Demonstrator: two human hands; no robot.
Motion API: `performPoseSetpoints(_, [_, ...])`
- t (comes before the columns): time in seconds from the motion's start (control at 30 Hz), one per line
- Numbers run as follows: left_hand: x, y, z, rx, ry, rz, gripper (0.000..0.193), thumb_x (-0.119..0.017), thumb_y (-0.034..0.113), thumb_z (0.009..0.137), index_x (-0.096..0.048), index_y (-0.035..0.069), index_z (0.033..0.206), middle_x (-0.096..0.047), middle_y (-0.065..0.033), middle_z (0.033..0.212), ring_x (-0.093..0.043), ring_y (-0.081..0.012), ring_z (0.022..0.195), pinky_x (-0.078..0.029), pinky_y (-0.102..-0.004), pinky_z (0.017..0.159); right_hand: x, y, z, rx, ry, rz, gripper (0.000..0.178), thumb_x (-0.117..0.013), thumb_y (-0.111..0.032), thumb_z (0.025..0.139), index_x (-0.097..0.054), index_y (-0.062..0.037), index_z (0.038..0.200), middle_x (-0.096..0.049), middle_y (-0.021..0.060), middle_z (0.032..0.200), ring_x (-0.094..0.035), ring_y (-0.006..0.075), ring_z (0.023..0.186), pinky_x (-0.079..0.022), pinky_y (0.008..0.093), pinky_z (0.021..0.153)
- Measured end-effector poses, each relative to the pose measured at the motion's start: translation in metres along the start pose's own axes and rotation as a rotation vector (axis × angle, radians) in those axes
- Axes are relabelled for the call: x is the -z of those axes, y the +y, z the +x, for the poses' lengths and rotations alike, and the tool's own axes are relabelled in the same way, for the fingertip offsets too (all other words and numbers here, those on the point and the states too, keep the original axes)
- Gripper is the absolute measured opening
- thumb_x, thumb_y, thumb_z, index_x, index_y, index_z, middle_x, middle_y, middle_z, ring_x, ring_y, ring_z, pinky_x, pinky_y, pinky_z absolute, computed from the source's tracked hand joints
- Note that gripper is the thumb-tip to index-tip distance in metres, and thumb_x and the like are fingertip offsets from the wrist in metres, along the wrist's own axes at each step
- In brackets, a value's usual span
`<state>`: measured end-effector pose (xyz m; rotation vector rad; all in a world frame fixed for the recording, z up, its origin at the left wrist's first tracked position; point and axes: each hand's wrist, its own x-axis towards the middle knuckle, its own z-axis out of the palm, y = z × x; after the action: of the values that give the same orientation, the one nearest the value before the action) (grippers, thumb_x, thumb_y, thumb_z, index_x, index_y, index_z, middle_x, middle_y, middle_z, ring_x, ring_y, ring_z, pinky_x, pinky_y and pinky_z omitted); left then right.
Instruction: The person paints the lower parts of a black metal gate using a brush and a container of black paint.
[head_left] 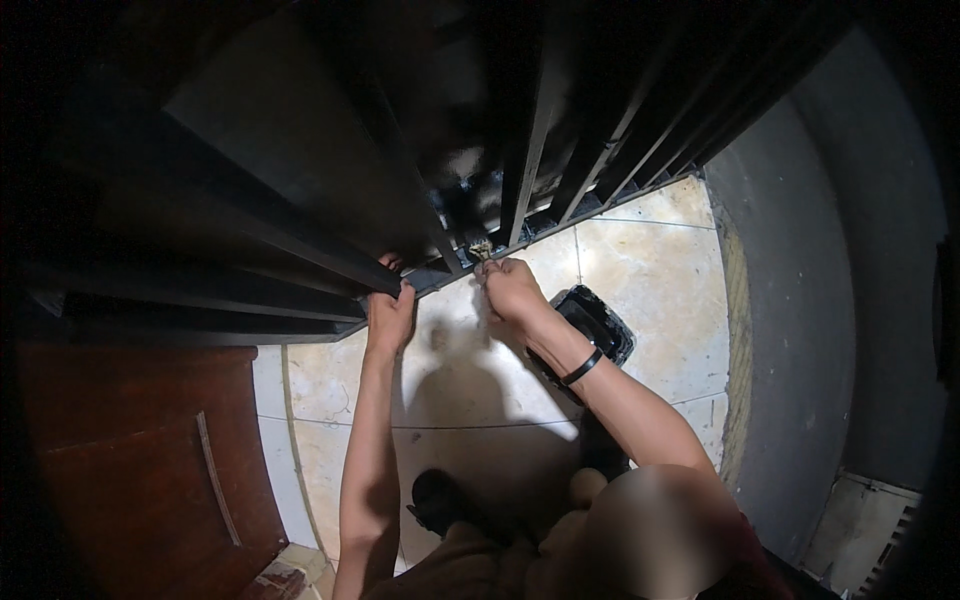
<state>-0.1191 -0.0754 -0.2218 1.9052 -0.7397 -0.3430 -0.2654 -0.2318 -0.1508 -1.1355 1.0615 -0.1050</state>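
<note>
A dark metal gate (535,140) of upright bars rises from the tiled floor in front of me. My left hand (391,318) is wrapped round one of its bars near the bottom rail, fingertips showing on the far side. Pinched in my right hand (514,291) is a small paintbrush (481,249), its pale bristles against the low part of the gate between two bars. Most of the brush handle is hidden by my fingers. Under my right forearm sits a black paint-smeared tub (618,325), partly covered by the arm.
Light tiles (650,260) carry my shadow and some dark specks. A grey wall (800,300) closes the right side. At the left stands a reddish-brown wooden panel (140,440). A pale slotted grate (865,535) lies at the lower right. My dark shoe (435,502) is close below.
</note>
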Motion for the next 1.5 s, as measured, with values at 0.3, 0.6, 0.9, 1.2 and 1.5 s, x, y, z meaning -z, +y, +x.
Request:
performPoseSetpoints(0.3, [0.003,-0.005,0.003,-0.014,-0.005,-0.03,0.049,-0.052,0.007,0.094,-0.045,-0.002,0.141,-0.056,-0.0213,0.136,-0.054,-0.0317,0.13,-0.039,-0.0369,0.111,0.012,0.03,-0.021,0.387,0.152,-0.287,0.031,-0.052,-0.025,0.103,-0.069,0.0015,0.103,-0.068,0.0179,0.085,-0.064,0.0315,0.081,-0.048,0.0394,0.074])
performPoseSetpoints(0.6, [0.005,0.006,0.0,0.02,-0.018,-0.008,0.05,-0.051,0.006,0.094,-0.044,-0.003,0.142,-0.055,-0.0216,0.139,-0.051,-0.0305,0.133,-0.037,-0.0361,0.112,0.004,-0.008,0.003,0.011,0.031,-0.053,0.031,-0.052,-0.026,0.105,-0.067,-0.0002,0.098,-0.061,0.0028,0.075,-0.054,0.0123,0.059,-0.046,0.0292,0.057])
performPoseSetpoints(0.9, [0.003,-0.003,0.001,0.01,-0.017,-0.057,0.052,-0.05,0.004,0.093,-0.042,-0.004,0.143,-0.054,-0.0214,0.14,-0.05,-0.0292,0.134,-0.036,-0.0357,0.113,0.0,0.028,-0.015,0.248,0.122,0.072,0.027,-0.051,-0.023,0.106,-0.067,-0.0018,0.099,-0.057,0.0015,0.07,-0.051,0.0108,0.054,-0.037,0.0311,0.045])
performPoseSetpoints(1.2, [-0.001,-0.002,0.002,0.008,-0.005,-0.075,0.051,-0.051,0.004,0.092,-0.044,-0.003,0.142,-0.055,-0.0208,0.138,-0.052,-0.0294,0.132,-0.038,-0.0358,0.112,-0.024,-0.016,0.003,-0.062,0.117,0.385,0.014,-0.046,-0.008,0.092,-0.058,-0.0009,0.094,-0.05,0.0054,0.074,-0.046,0.0145,0.063,-0.041,0.0329,0.052])
performPoseSetpoints(1.5, [0.001,-0.004,0.001,-0.001,-0.01,-0.024,0.05,-0.052,0.008,0.094,-0.044,-0.003,0.143,-0.055,-0.0213,0.138,-0.052,-0.0302,0.133,-0.038,-0.036,0.112,-0.052,0.01,0.006,0.318,0.355,0.295,0.022,-0.046,-0.006,0.098,-0.061,0.0097,0.101,-0.061,0.0171,0.084,-0.055,0.0202,0.074,-0.046,0.0354,0.068])
